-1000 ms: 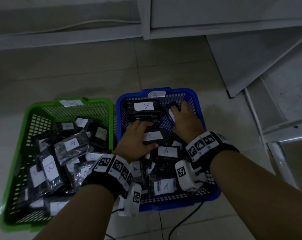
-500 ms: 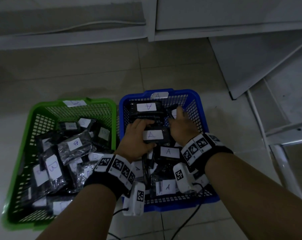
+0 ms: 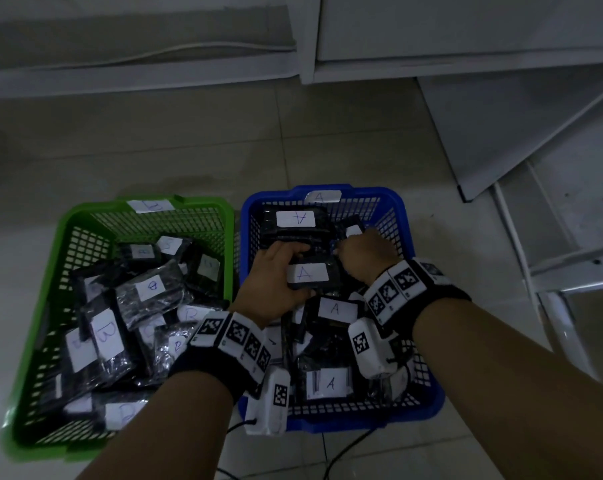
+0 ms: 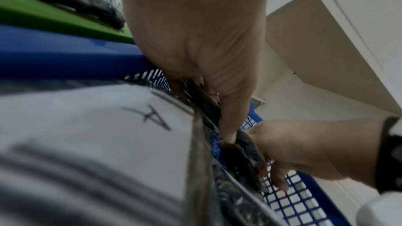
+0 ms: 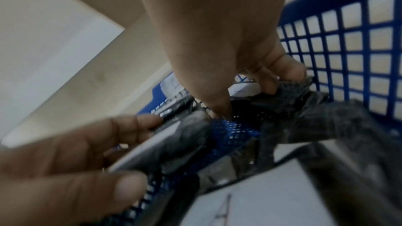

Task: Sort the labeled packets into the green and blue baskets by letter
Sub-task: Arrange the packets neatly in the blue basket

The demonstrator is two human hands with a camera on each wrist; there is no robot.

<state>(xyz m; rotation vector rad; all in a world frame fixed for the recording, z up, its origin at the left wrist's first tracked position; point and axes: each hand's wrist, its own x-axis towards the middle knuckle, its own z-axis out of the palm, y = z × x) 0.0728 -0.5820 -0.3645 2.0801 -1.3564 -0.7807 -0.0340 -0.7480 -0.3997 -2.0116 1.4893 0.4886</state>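
Note:
The blue basket (image 3: 402, 216), tagged A, holds several black packets with A labels. The green basket (image 3: 68, 226), tagged B, holds several B packets (image 3: 106, 336). My left hand (image 3: 294, 270) grips an A packet (image 3: 308, 273) in the middle of the blue basket, thumb under its near edge and fingers over its far edge. In the left wrist view the left hand (image 4: 217, 109) holds a dark packet edge beside a big A label (image 4: 108, 123). My right hand (image 3: 348, 247) pinches another black packet (image 5: 289, 95) near the basket's far right wall.
The two baskets stand side by side on a pale tiled floor (image 3: 189, 161). White cabinet fronts (image 3: 431, 29) run along the back. A grey panel (image 3: 535, 126) and a white metal frame (image 3: 552, 278) lie to the right. A black cable (image 3: 345, 448) trails from under the blue basket.
My right hand has drawn back from the basket's far wall toward the left hand. My left hand's fingers have curled round the A packet it lay on.

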